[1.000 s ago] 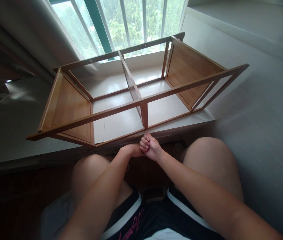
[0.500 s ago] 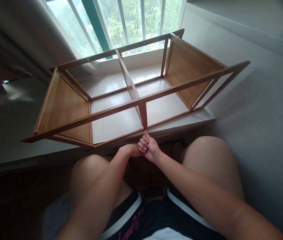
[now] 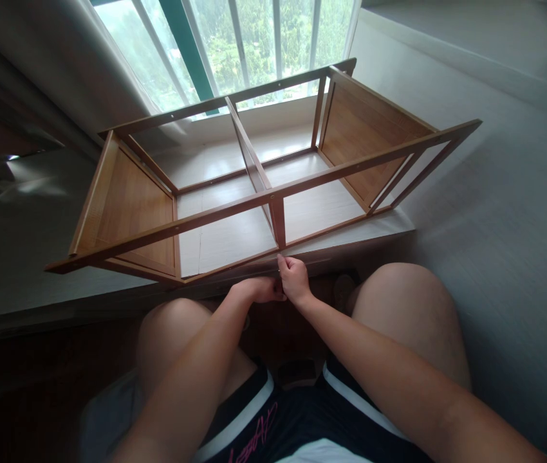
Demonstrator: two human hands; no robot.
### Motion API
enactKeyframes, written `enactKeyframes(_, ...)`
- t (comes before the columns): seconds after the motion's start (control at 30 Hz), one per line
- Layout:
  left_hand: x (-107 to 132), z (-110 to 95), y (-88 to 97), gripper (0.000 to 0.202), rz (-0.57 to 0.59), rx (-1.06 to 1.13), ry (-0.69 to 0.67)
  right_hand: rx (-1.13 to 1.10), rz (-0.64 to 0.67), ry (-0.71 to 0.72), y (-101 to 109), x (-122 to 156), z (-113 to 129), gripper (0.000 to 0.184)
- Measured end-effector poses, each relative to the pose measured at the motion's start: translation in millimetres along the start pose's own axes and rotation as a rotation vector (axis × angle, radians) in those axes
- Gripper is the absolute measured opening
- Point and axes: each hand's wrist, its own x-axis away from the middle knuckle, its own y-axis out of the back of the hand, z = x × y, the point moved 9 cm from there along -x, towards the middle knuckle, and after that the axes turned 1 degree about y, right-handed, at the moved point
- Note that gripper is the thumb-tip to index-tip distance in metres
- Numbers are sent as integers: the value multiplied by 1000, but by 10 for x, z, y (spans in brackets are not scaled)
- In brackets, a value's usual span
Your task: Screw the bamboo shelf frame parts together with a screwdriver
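A wooden shelf frame [image 3: 225,207] lies on its side before me, with slatless solid panels at both ends and a divider [image 3: 249,154] across its middle. Just below the divider's near end, my right hand [image 3: 295,278] is closed in a pinch, thumb up by the lower rail. A tiny light speck shows at its fingertips, too small to name. Beside it and slightly lower, my left hand [image 3: 264,289] is closed with fingers curled towards the right hand. Whatever it holds, if anything, is hidden.
The frame rests on a pale ledge [image 3: 225,241] under a barred window [image 3: 259,38]. A grey curtain [image 3: 75,51] hangs at the left. A pale wall [image 3: 505,193] stands close on the right. My bent knees flank my hands, near the ledge's front edge.
My right hand has turned from a palm-up fist to a pinch with its back showing. The left hand's fingers are now more exposed; the frame looks nearly unchanged.
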Motion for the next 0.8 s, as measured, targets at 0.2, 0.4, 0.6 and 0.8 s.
enactKeyframes(0.2,-19,46,-33,42,12,9,20,196,-25,73,41,-13,101,49)
enactKeyframes(0.4,1,38,-23,43,19,13,32,401,-29,78,93,-48,138,46)
enactKeyframes(0.6,7,10,-15,43,25,9,20,98,24,23,15,-52,42,51)
enactKeyframes(0.8,-8,-24,-29,36,35,10,9,-638,123,-274,-278,45,-146,52)
